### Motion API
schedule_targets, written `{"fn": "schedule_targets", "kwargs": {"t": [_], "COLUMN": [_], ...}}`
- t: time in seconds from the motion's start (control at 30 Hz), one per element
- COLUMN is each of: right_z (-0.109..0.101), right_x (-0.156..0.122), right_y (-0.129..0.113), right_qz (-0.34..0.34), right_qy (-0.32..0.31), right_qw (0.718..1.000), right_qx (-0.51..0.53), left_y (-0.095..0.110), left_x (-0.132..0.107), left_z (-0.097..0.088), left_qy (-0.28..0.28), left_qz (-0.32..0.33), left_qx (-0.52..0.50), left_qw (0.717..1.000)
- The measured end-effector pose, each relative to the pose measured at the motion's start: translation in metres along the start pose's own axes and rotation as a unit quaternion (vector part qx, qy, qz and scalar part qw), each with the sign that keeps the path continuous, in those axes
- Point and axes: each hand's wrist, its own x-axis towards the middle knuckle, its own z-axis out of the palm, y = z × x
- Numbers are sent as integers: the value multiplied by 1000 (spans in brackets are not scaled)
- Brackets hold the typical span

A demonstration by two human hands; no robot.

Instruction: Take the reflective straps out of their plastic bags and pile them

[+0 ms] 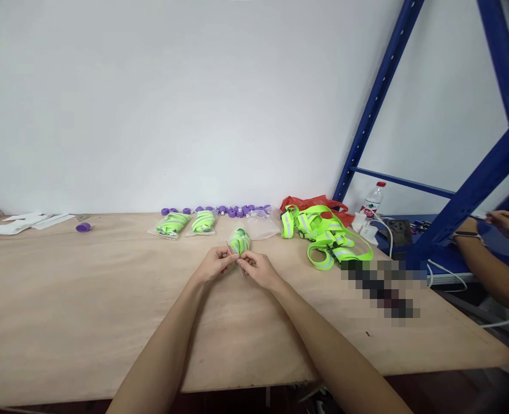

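Observation:
Both my hands meet over the middle of the wooden table (85,299). My left hand (214,265) and my right hand (257,268) are closed in pinches on the near edge of a small clear bag holding a rolled neon-green reflective strap (239,240). Two filled bags of the same green strap (173,224) (203,222) lie further back to the left. A loose heap of neon-green reflective straps (323,233) lies to the right.
A row of purple caps (219,210) lines the wall, one purple cap (83,227) apart at left. White papers (30,221) lie far left. A red bag (318,202), a water bottle (372,201), blue racking (465,201) and another person's arm (491,270) are at right.

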Motion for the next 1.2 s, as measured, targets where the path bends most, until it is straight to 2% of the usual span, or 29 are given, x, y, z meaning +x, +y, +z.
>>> {"fn": "schedule_targets", "kwargs": {"t": [0.23, 0.43, 0.57, 0.7, 0.77, 0.87, 0.97, 1.03, 1.1, 1.2], "right_z": [-1, -2, -2, 2, 1, -6, -16, -21, -23, -23], "right_x": [1, 2, 2, 4, 6, 11, 14, 14, 14, 15], "right_y": [-4, -3, -1, -1, -1, 3, 9, 12, 14, 15], "right_qz": [-19, 11, 18, -29, -65, -88, -50, -16, 15, 40], "right_qy": [-6, -8, 3, 75, 115, 200, 265, 296, 340, 403], "right_qw": [999, 993, 997, 992, 982, 969, 961, 954, 940, 913], "right_qx": [33, 115, 73, -95, -137, -117, -65, -36, -19, 54], "left_y": [14, 20, 16, 11, 9, 7, 6, 4, 2, 2], "left_x": [-5, -5, -3, -2, -2, -2, -3, -2, -1, 0], "left_z": [0, 0, 3, 4, 4, 4, 6, 9, 10, 10], "left_qy": [-27, -47, -43, -14, -14, -29, -37, -39, -30, 21], "left_qz": [42, 53, 46, 34, 29, 28, 20, -24, -102, -211], "left_qx": [59, 88, 71, 59, 57, 65, 69, 46, -8, -108], "left_qw": [997, 994, 995, 998, 998, 997, 997, 998, 994, 971]}}
